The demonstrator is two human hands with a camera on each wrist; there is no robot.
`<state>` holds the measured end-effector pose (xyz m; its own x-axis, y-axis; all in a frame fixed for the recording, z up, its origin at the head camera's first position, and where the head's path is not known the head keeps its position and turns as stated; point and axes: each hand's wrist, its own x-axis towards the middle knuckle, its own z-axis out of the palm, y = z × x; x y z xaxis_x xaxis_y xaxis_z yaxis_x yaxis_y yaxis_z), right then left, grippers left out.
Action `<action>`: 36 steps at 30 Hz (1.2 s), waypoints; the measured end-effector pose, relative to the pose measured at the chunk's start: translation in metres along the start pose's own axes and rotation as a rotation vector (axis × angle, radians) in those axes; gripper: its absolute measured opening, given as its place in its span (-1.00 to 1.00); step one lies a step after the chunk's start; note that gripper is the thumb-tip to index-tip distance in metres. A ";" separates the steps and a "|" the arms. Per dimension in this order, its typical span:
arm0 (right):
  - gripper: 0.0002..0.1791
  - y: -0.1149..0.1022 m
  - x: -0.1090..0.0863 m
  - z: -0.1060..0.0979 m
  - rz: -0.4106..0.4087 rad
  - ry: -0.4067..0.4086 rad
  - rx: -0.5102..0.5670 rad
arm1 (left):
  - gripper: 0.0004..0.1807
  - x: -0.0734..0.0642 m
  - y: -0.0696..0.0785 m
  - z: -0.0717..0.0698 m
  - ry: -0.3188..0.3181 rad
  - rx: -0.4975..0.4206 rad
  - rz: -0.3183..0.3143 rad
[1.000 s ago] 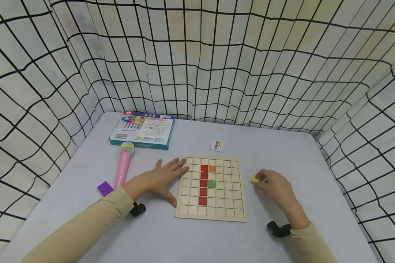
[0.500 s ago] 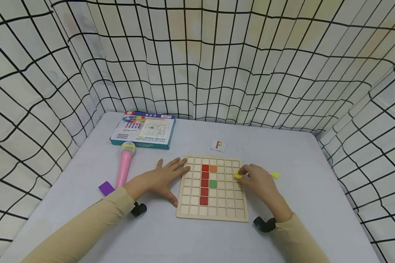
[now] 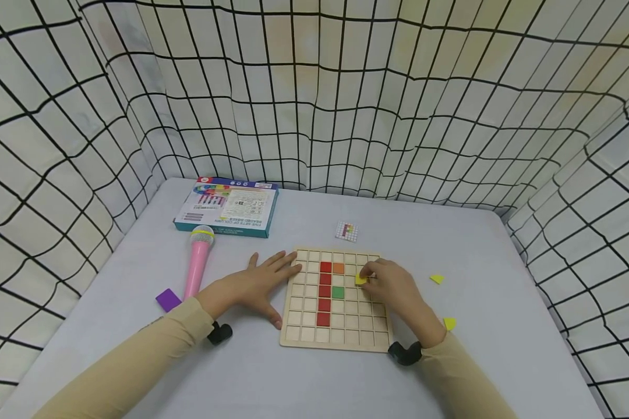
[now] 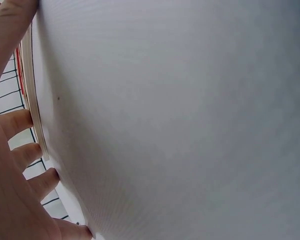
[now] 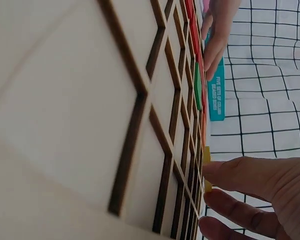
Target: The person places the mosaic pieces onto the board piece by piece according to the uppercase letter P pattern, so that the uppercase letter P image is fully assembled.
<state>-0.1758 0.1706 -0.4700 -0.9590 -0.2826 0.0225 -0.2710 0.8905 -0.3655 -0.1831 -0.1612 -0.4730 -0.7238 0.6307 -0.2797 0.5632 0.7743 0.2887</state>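
A wooden grid board (image 3: 364, 339) lies flat on the white table. In its recesses sit a column of several red tiles (image 3: 324, 304), an orange tile (image 3: 338, 268) and a green tile (image 3: 338, 293). My right hand (image 3: 398, 293) is over the board's right side, pinching a yellow tile (image 3: 360, 280) between thumb and fingers; the right wrist view shows the same yellow tile (image 5: 207, 155) close over the grid. Fingers spread, my left hand (image 3: 254, 286) rests at the board's left edge, its fingertips and thumb right at the rim.
Two yellow pieces (image 3: 437, 279) lie right of the board. Behind it is a small pattern card (image 3: 347, 231). To the left are a pink toy microphone (image 3: 196, 269), a purple square (image 3: 168, 299) and a flat box (image 3: 230, 208). Black-gridded white cloth (image 3: 314, 116) surrounds the table.
My right hand has carried the yellow tile leftward from beside the board to over its right columns, uncovering two yellow pieces on the table. The left hand stays in place.
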 end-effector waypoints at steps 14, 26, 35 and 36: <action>-0.87 -0.014 0.007 0.009 -0.035 -0.004 -0.011 | 0.49 0.001 0.000 0.000 0.004 0.003 0.005; -0.87 -0.014 0.009 0.010 -0.032 -0.039 -0.031 | 0.51 0.002 -0.002 0.002 0.007 0.003 0.005; -0.84 -0.007 0.005 0.006 -0.034 -0.017 -0.037 | 0.50 0.001 0.000 0.000 0.006 -0.002 0.005; -0.84 -0.006 0.005 0.005 -0.032 -0.015 -0.041 | 0.50 0.001 0.000 0.000 0.006 -0.003 0.005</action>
<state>-0.1782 0.1626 -0.4728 -0.9484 -0.3165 0.0199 -0.3054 0.8944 -0.3267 -0.1839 -0.1608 -0.4732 -0.7234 0.6342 -0.2729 0.5655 0.7710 0.2928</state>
